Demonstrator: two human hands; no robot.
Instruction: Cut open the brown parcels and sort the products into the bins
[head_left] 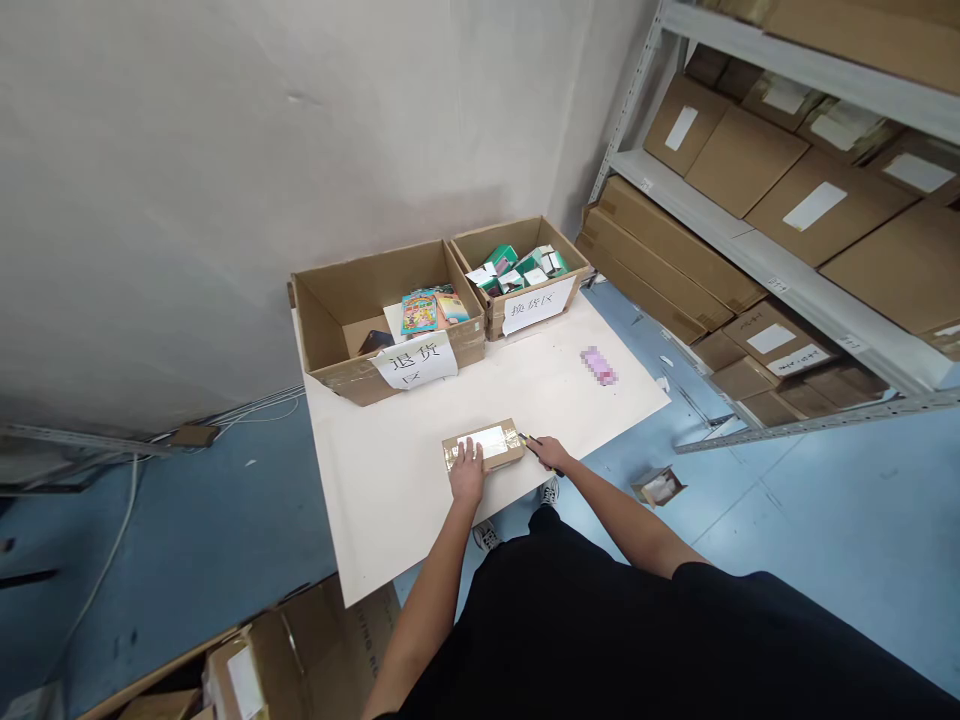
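Note:
A small taped cardboard parcel point(489, 442) with a white label lies near the front edge of the white table point(390, 470). My left hand point(467, 468) rests flat on the parcel's near left end, fingers spread. My right hand point(553, 455) is closed round a small yellow-and-black utility knife point(534, 444), its tip pointing at the parcel's right end.
Two open cardboard boxes with paper signs stand at the table's back: the left one point(352, 310) holds colourful packets, the right one point(517, 275) green and white packs. A small pink item point(598, 365) lies on the table. Metal shelving point(757, 250) with cartons fills the right. Boxes sit on the blue floor.

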